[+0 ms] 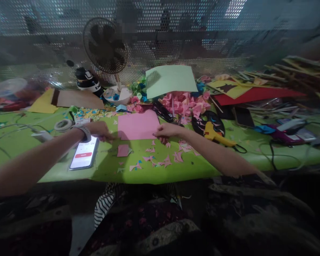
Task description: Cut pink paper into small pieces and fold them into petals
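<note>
A flat pink sheet [138,125] lies on the green table [149,174]. My right hand [165,133] is at its lower right corner, fingers pinched together; anything between them is too small to make out. To the left of the sheet hovers my left hand [102,131], blurred, its finger grip unclear. Below the sheet sits a small pink square [123,150], with pink and blue scraps [165,161] scattered to its right. A lit phone [84,154] rests under my left wrist.
Behind the sheet are a pink folded-paper pile [185,103], a pale green sheet [172,81] and a black stapler-like tool [162,111]. A yellow glue gun [216,135] lies right, a tape roll [63,124] left. A fan [106,46] and bottle [88,81] stand at the back.
</note>
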`<state>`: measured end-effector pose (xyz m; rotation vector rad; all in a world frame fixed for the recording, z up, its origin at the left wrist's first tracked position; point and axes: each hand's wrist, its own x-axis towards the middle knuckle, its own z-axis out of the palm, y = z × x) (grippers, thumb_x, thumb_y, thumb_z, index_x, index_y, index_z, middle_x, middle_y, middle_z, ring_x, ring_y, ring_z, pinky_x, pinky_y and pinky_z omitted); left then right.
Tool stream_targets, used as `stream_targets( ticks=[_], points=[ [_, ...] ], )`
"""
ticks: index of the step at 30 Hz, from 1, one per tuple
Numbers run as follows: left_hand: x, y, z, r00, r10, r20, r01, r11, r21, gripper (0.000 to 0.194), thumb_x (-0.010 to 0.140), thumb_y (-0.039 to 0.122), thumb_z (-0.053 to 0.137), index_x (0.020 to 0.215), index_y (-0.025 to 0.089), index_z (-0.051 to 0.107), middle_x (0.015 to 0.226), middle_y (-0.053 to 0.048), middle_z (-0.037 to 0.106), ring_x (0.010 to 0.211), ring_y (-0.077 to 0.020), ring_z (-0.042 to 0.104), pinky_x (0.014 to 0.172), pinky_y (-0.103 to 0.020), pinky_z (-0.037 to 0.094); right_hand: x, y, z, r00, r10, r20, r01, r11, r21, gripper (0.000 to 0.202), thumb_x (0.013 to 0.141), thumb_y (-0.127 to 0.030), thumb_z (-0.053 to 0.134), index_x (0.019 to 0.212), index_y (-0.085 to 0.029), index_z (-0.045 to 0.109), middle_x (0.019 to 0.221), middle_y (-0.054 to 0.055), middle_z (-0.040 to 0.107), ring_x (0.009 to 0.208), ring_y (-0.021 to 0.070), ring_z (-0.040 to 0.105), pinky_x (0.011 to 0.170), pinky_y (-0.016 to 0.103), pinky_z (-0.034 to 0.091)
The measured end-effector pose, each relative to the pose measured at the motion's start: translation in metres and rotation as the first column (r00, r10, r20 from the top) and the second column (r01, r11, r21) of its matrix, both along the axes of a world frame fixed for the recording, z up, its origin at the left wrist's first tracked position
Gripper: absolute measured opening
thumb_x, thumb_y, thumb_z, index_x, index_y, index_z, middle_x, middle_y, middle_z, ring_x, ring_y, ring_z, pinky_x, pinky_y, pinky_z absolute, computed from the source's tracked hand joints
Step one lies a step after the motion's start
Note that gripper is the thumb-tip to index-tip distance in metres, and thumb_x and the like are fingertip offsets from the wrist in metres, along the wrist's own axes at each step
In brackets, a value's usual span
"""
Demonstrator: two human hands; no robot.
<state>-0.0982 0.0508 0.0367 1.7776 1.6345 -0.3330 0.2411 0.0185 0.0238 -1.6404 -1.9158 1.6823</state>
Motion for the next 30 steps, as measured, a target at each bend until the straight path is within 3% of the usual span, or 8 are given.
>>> stream_targets(
  ticks=[3,5,7,9,13,18,22,30],
  points=[
    [0.015,-0.005,0.01,1.0,-0.004,0.017,0.0,0.977,0.215,0.051,0.067,0.068,0.073,0.058,0.018,0.067,0.063,-0.008,0.071,0.063,-0.0205,0.066,0.061,-0.03,0.048,0.02,0.0,0.015,0.989,-0.067,-0.135,0.095,0.973,0.21,0.027,0.088,-0.036,0.073,0.076,-0.014,0.063,0.066,0.003,0.068,0.055,0.009,0.061,0.057,0.022,0.053],
    [0.036,-0.015,0.011,0.996,-0.083,0.041,0.059,0.908,0.414,0.045,0.078,0.064,0.065,0.076,0.019,0.073,0.076,-0.007,0.075,0.073,-0.0218,0.068,0.066,-0.03,0.049,0.039,-0.002,0.029,0.978,-0.144,-0.153,0.196,0.888,0.416,0.028,0.089,-0.041,0.07,0.077,-0.017,0.062,0.065,0.003,0.066,0.056,0.0109,0.06,0.058,0.025,0.051],
    [0.061,-0.027,0.006,0.983,-0.18,0.023,0.14,0.836,0.531,0.04,0.084,0.057,0.061,0.093,0.021,0.074,0.095,-0.007,0.077,0.085,-0.0233,0.069,0.072,-0.031,0.051,0.059,-0.006,0.043,0.981,-0.191,-0.028,0.171,0.798,0.578,0.025,0.09,-0.039,0.066,0.078,-0.018,0.062,0.067,0.003,0.067,0.061,0.0136,0.062,0.061,0.028,0.049],
    [0.084,-0.039,-0.002,0.962,-0.27,0.049,0.19,0.784,0.591,0.044,0.089,0.053,0.056,0.112,0.019,0.071,0.114,-0.011,0.074,0.1,-0.0266,0.068,0.081,-0.035,0.052,0.075,-0.016,0.053,0.955,-0.207,0.214,0.01,0.743,0.67,0.021,0.089,-0.036,0.063,0.079,-0.018,0.064,0.075,0.005,0.07,0.068,0.0166,0.063,0.064,0.029,0.045],
    [0.113,-0.049,-0.022,0.941,-0.33,0.075,0.205,0.732,0.65,0.058,0.09,0.057,0.056,0.131,0.016,0.061,0.136,-0.014,0.064,0.124,-0.0312,0.059,0.101,-0.042,0.047,0.09,-0.042,0.058,0.753,-0.212,0.623,-0.282,0.751,0.597,0.022,0.087,-0.038,0.059,0.092,-0.019,0.069,0.095,0.008,0.073,0.083,0.0225,0.065,0.064,0.029,0.04],
    [0.121,-0.038,-0.044,0.924,-0.374,0.082,0.23,0.713,0.662,0.071,0.085,0.061,0.063,0.135,0.012,0.056,0.145,-0.019,0.054,0.135,-0.0349,0.047,0.113,-0.048,0.039,0.089,-0.054,0.033,0.546,-0.169,0.821,-0.407,0.803,0.436,0.03,0.088,-0.038,0.057,0.107,-0.017,0.066,0.108,0.014,0.072,0.095,0.0294,0.066,0.063,0.031,0.038],
    [0.121,-0.027,-0.054,0.925,-0.35,0.15,0.167,0.726,0.667,0.07,0.072,0.062,0.077,0.12,0.012,0.064,0.127,-0.018,0.062,0.125,-0.0352,0.051,0.107,-0.048,0.042,0.086,-0.049,0.015,0.555,-0.151,0.818,-0.434,0.786,0.44,0.034,0.087,-0.032,0.057,0.113,-0.012,0.065,0.114,0.019,0.07,0.101,0.0322,0.066,0.069,0.032,0.042],
    [0.117,-0.018,-0.063,0.845,-0.39,0.366,0.062,0.751,0.658,0.05,0.067,0.058,0.081,0.093,0.018,0.066,0.114,-0.013,0.066,0.113,-0.0314,0.056,0.099,-0.047,0.047,0.086,-0.054,0.015,0.622,-0.229,0.748,-0.391,0.737,0.551,0.045,0.085,-0.032,0.056,0.124,-0.011,0.063,0.117,0.017,0.068,0.105,0.0313,0.064,0.078,0.034,0.045]
  ],
)
